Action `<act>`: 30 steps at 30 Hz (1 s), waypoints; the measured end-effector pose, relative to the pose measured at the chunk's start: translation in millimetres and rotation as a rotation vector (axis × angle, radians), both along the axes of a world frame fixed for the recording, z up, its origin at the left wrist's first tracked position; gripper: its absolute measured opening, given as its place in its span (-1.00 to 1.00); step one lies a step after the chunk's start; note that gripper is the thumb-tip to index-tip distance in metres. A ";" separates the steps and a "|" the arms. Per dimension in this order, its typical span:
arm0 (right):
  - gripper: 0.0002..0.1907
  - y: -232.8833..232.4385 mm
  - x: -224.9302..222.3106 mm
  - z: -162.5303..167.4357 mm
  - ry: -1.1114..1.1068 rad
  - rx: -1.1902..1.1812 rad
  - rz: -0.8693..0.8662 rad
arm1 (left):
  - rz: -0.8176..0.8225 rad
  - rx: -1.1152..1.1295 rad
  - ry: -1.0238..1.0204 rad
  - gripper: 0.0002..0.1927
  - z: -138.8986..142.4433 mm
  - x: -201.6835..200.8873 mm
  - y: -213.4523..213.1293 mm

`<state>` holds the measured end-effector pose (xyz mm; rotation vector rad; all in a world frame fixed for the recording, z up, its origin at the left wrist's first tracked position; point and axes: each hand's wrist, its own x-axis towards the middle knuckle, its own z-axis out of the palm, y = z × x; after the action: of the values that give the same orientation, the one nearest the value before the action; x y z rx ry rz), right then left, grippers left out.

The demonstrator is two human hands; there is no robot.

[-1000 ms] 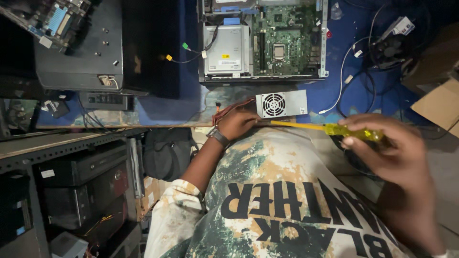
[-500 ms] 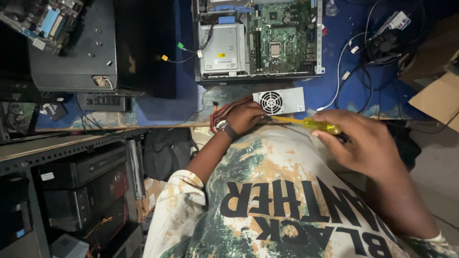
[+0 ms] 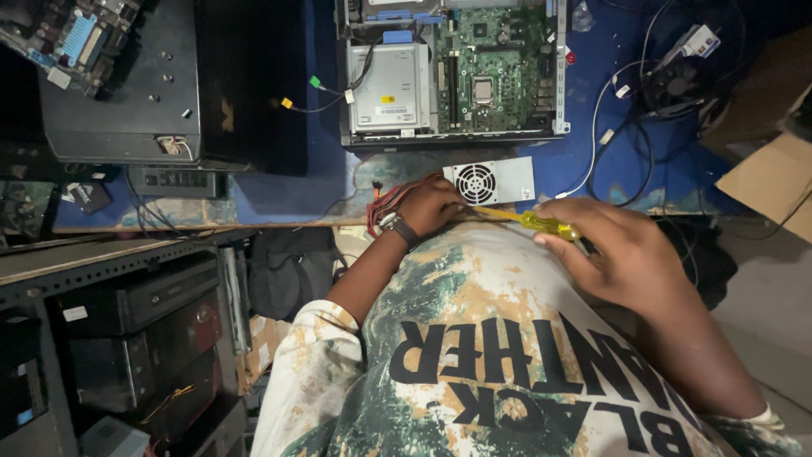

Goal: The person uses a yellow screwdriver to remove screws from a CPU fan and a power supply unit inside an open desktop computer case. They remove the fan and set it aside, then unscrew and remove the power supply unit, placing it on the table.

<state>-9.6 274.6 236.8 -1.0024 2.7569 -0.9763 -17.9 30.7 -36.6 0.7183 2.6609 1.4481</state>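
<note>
The power supply (image 3: 491,180) sits at the near edge of the blue table (image 3: 279,190), just in front of the open computer case (image 3: 452,72), its round fan grille facing up at you. It is a grey box whose long side runs left to right, along the table edge. A bundle of red wires (image 3: 382,203) leaves its left end and drops toward your wrist.

Your left hand (image 3: 431,206) is the nearer one: it rests against the lower left corner of the box, fingers curled over that end where the wires come out. Whether it truly grips the casing or only steadies it, you cannot tell from here, as the fingertips are hidden under the hand.

Your right hand (image 3: 622,250) lies to the right and a little below the box, closed around the yellow handle of a screwdriver (image 3: 529,220). The tool's long axis runs almost level, tilting slightly up to the left, so its shaft points straight at the lower edge of the box, just beside your left knuckles. The tip itself is hidden where the shaft meets the box and your hand.

Further out, a black case (image 3: 144,93) lies at the table's left, and loose cables (image 3: 617,127) trail at the right beside a cardboard box (image 3: 774,178).
</note>
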 end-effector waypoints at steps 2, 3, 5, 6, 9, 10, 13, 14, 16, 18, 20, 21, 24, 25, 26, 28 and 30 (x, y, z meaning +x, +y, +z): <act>-0.65 -0.6 -0.3 1.0 -0.024 0.006 -0.007 | -0.010 -0.002 -0.028 -0.85 1.2 -0.5 -0.3; -0.65 -0.9 -0.3 1.3 -0.036 0.009 -0.011 | -0.014 -0.002 -0.043 -0.84 1.7 -0.7 -0.4; -0.65 -1.5 -0.3 1.6 -0.022 0.011 -0.002 | -0.012 0.003 -0.027 -0.85 2.3 -1.5 -0.8; -0.65 -2.0 -0.4 1.5 -0.015 0.011 0.002 | -0.012 0.006 -0.020 -0.86 2.3 -1.4 -1.1; -0.65 -4.4 -1.7 1.3 0.011 0.061 0.026 | -0.008 0.010 -0.134 -0.85 0.0 -0.5 -1.2; -0.64 -5.6 -2.3 1.5 0.023 0.065 0.035 | -0.010 0.009 -0.131 -0.85 -1.6 -0.1 -1.3; -0.65 -10.7 -4.1 2.5 0.067 0.079 0.078 | -0.025 0.015 -0.121 -0.83 -5.0 0.0 -2.0; -0.67 -12.3 -4.4 3.1 0.084 0.085 0.100 | -0.039 0.023 -0.118 -0.81 -5.0 -0.7 -2.2; -0.70 -16.9 -5.2 2.7 0.167 0.117 0.138 | -0.045 0.024 -0.077 -0.74 -4.4 -1.5 -3.9; -0.70 -21.2 -6.5 0.0 0.295 0.171 0.167 | -0.033 0.014 -0.003 -0.65 7.3 -3.1 -5.8; -0.67 -24.4 -9.6 -5.2 0.336 0.236 0.160 | -0.014 0.140 -0.104 -0.65 29.4 -0.3 -8.5; -0.64 -25.7 -11.6 -8.4 0.355 0.268 0.156 | -0.005 0.203 -0.157 -0.65 43.5 3.1 -9.7; -0.50 -33.0 -19.2 -18.8 0.316 0.341 0.108 | -0.136 0.454 -0.189 -0.63 87.8 12.3 -12.2; -0.48 -35.2 -20.7 -19.3 0.291 0.444 0.077 | -0.100 0.370 -0.133 -0.64 100.0 16.4 -9.8; -0.46 -38.4 -21.5 -18.2 0.266 0.545 0.046 | -0.063 0.283 -0.077 -0.65 110.1 20.1 -6.0; -0.50 -45.3 -21.1 -8.4 0.291 0.534 0.062 | -0.018 0.164 0.003 -0.70 121.7 19.8 -0.1; -0.61 -49.1 -18.5 13.1 0.380 0.305 0.150 | -0.009 0.096 0.047 -0.76 124.1 15.2 2.7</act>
<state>-28.0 225.5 249.9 -1.4328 2.9333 -0.3558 -2.7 33.4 87.5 0.7807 2.6334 1.5862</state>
